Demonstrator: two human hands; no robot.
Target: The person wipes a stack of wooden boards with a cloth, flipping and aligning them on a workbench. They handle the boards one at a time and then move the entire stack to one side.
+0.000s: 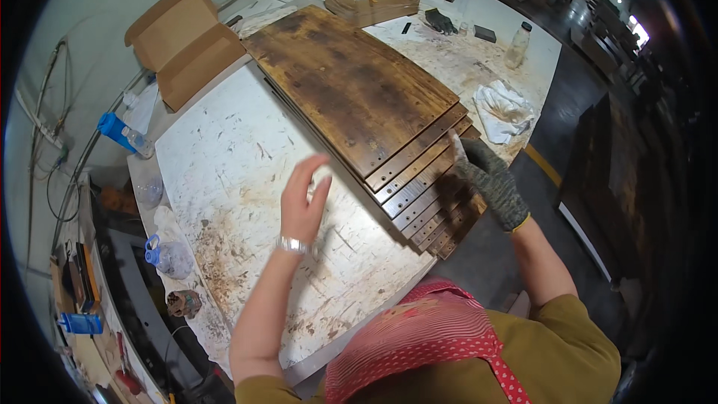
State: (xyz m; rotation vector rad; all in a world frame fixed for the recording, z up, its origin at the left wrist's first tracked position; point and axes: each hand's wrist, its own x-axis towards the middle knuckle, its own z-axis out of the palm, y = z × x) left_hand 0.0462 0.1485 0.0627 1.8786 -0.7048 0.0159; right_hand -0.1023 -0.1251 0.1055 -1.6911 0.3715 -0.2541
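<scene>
A stack of brown wood-grain boards lies slantwise on the white table, its near ends stepped like stairs and dotted with small holes. My left hand, bare with a silver band at the wrist, is open with its fingers apart, beside the stack's left long edge and holding nothing. At the stack's right near corner, my right hand wears a grey knitted glove. Its thumb and fingers close on the edge of a board there; part of the fingers is hidden, and which layer they grip is unclear.
The stained white table bears an open cardboard box, a carton of tools, a dark glove, a clear bottle and a crumpled white cloth. Plastic bottles stand along its left edge. More dark panels stand at right.
</scene>
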